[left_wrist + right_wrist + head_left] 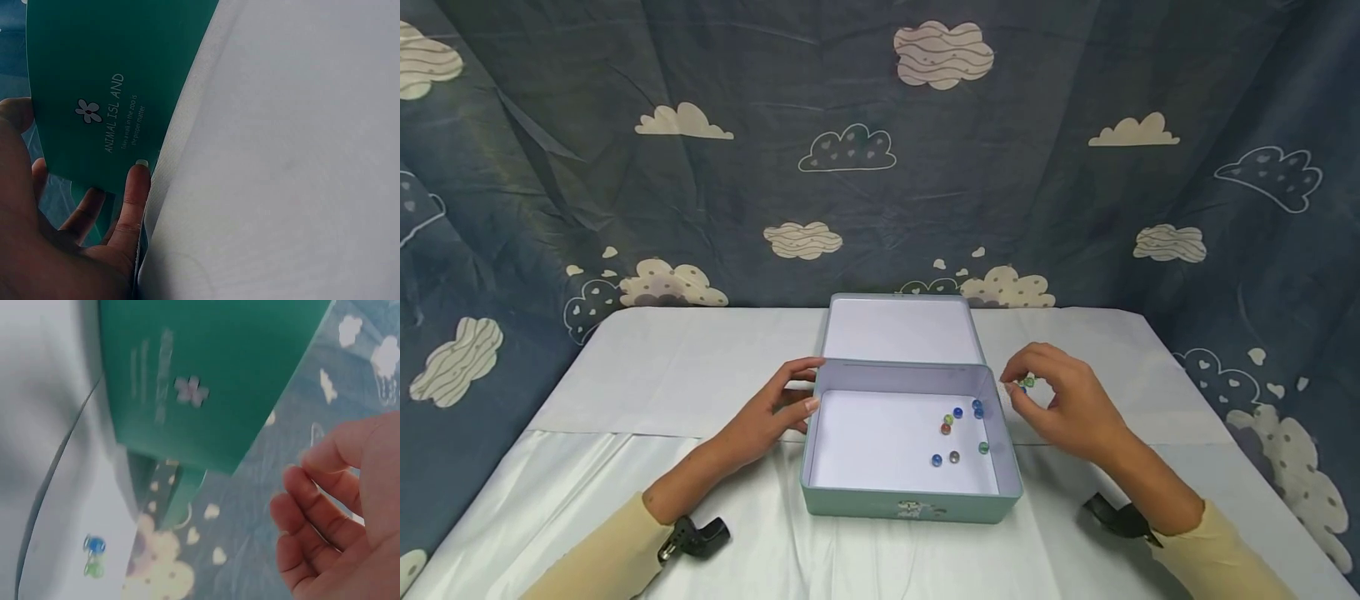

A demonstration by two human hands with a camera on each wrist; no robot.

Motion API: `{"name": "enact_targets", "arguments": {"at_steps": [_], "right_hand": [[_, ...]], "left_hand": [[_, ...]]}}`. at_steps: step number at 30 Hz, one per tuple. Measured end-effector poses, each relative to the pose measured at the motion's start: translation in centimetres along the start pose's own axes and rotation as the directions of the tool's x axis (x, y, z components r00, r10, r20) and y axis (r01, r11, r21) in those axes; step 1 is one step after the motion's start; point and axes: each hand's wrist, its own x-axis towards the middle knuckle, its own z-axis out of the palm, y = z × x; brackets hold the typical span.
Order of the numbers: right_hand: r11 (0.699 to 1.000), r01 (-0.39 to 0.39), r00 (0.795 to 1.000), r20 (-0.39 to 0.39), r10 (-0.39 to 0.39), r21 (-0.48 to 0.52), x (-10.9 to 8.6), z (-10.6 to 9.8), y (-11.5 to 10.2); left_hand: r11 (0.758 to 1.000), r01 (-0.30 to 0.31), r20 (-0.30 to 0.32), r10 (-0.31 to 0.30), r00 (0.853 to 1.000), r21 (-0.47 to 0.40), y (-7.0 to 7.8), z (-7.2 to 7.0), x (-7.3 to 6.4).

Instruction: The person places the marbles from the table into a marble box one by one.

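A shallow green tin box (913,506) with a pale inside stands on the white cloth, its lid (901,329) folded back. Several glass marbles, among them a red marble (945,429) and a grey marble (954,457), lie inside toward the right. My left hand (767,417) rests against the box's left side, thumb at the rim and fingers spread along the wall. To the right of the box, my right hand (1067,400) hovers with loosely bent fingers. Beyond them a blue marble (95,544) and a green marble (94,569) lie on the cloth, apart from the fingers.
White cloth (700,375) covers the table, with a crease running across it. A dark blue curtain (737,192) with cloud prints hangs behind and at both sides. Each wrist wears a black camera mount, such as the left camera mount (696,538).
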Motion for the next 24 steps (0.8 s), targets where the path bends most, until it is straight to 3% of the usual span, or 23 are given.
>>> {"name": "enact_targets", "arguments": {"at_steps": [8,16,24], "right_hand": [[0.995,-0.083,0.996,-0.019,0.083,-0.047,-0.1,-0.2,3.1],[0.990,-0.130,0.989,0.065,0.134,-0.058,-0.7,0.8,5.9],[0.964,-0.231,0.949,0.187,0.253,-0.130,-1.2,1.8,7.3]], "left_hand": [[1.000,0.013,-0.001,-0.013,1.000,-0.006,0.4,0.0,-0.1],[1.000,-0.002,0.003,0.002,1.000,-0.005,0.1,0.0,-0.1],[1.000,-0.002,0.003,0.002,1.000,-0.007,0.0,0.0,0.0]]}}
